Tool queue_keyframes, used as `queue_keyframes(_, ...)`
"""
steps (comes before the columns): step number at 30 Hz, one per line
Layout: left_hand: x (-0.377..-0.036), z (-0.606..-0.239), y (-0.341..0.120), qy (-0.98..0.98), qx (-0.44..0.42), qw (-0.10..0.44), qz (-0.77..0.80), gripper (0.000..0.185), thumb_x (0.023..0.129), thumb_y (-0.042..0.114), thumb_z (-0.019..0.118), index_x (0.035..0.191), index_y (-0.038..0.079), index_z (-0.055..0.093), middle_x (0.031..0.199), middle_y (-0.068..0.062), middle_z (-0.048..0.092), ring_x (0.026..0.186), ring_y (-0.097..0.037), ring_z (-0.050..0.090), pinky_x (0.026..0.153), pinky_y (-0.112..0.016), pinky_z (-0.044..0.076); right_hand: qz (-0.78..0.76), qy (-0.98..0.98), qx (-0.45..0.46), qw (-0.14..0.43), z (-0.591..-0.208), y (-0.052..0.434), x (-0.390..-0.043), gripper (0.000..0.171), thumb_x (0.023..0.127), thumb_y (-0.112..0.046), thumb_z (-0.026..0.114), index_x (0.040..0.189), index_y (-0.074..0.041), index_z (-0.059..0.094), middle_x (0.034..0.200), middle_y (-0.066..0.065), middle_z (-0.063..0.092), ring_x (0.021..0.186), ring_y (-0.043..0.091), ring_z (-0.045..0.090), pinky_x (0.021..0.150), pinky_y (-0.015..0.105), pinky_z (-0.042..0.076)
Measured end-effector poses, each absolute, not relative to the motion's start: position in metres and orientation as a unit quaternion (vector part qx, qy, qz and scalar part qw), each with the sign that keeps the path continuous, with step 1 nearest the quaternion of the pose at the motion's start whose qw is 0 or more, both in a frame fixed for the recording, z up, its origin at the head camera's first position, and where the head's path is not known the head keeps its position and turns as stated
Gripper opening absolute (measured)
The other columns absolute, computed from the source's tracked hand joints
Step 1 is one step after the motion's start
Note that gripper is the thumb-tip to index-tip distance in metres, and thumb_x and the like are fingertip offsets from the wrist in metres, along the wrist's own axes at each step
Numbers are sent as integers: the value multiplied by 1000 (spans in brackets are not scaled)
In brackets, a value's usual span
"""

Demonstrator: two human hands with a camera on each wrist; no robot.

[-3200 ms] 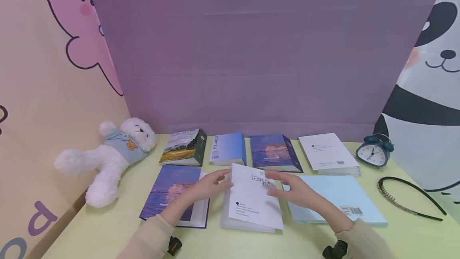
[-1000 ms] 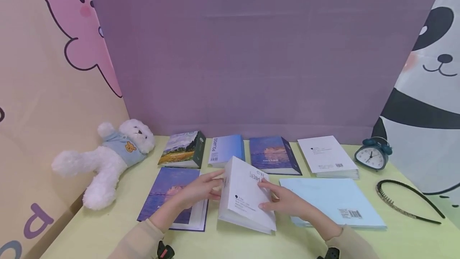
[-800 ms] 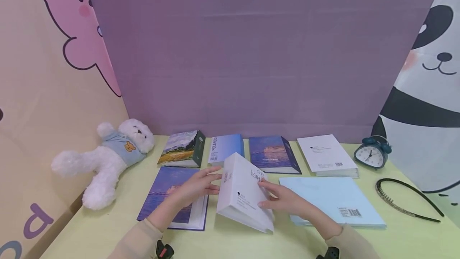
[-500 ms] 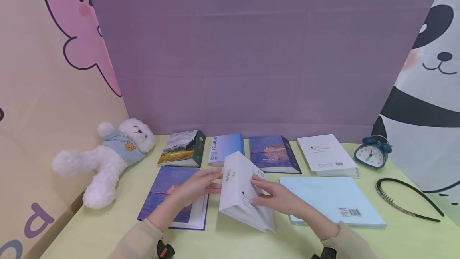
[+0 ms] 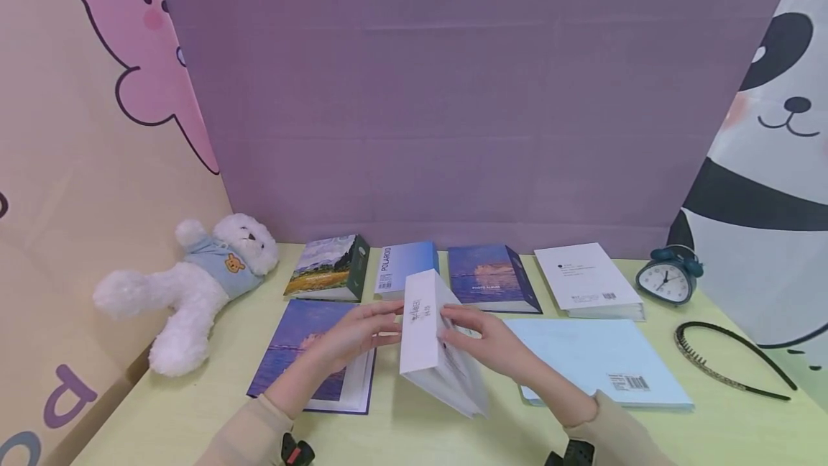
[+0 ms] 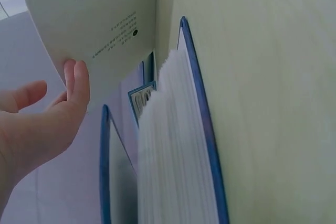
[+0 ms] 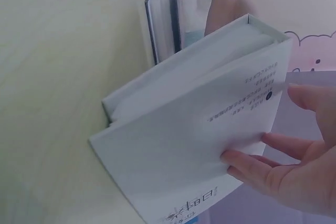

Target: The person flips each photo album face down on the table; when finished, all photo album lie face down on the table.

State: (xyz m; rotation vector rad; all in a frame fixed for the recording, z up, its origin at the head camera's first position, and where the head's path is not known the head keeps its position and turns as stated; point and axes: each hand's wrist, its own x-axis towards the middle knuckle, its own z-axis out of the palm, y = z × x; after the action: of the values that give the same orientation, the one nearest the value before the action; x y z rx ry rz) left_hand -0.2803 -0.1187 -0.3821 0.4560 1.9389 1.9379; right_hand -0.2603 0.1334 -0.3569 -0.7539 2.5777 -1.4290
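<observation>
A thick white photo album [image 5: 419, 329] leans tilted on the table between the hands, its printed spine turned up and left and its lower edge facing the person. The left hand [image 5: 359, 336] touches its back cover with extended fingertips; in the left wrist view the thumb of that hand [image 6: 47, 124] stands apart from the cover. On the printed front cover rest the fingers of the right hand [image 5: 485, 340], near the spine. The right wrist view shows the album [image 7: 184, 119] with its pages between parted covers, and the right hand [image 7: 299, 166] at its side.
Under the left forearm lies a purple photo album [image 5: 307, 340], and right of centre a pale blue one [image 5: 582, 358]. Several albums line the back, including a white one [image 5: 582, 275]. A plush bear [image 5: 220, 272], an alarm clock [image 5: 666, 282] and a headband [image 5: 705, 365] sit at the sides.
The white album has rolled up from lying nearly flat, so its spine now shows. The right hand has moved left across its front cover; the left hand stays by its back.
</observation>
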Motion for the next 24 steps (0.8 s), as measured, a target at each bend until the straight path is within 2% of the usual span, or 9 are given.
queue_keyframes(5, -280, -381, -118, 679, 181, 183, 688, 45, 99, 15, 46, 143, 8, 39, 148, -12, 38, 129, -28, 46, 104, -41, 42, -480, 850, -213, 38, -350, 127, -259, 54, 90, -32, 63, 136, -8, 49, 140, 16, 47, 126, 38, 47, 94, 47, 49)
queue_keyframes(11, -279, -379, -117, 660, 182, 175, 708, 45, 100, 16, 45, 143, 9, 39, 151, -9, 34, 135, -29, 38, 109, -48, 35, -519, 831, -196, 49, -351, 122, -260, 64, 88, -31, 66, 142, -9, 40, 142, 14, 44, 127, 38, 46, 91, 44, 52)
queue_keyframes(17, -278, -374, -114, 655, 189, 166, 713, 45, 101, 14, 41, 145, 14, 36, 153, -6, 28, 138, -31, 32, 107, -48, 37, -567, 800, -181, 71, -350, 121, -261, 72, 87, -30, 67, 146, -11, 31, 143, 15, 40, 129, 36, 43, 90, 41, 52)
queue_keyframes(24, -277, -375, -104, 655, 216, 172, 703, 48, 101, 18, 42, 148, 20, 32, 156, -1, 18, 140, -33, 27, 104, -47, 40, -618, 761, -178, 86, -348, 123, -263, 71, 89, -28, 65, 147, -14, 27, 140, 17, 41, 126, 34, 46, 90, 42, 52)
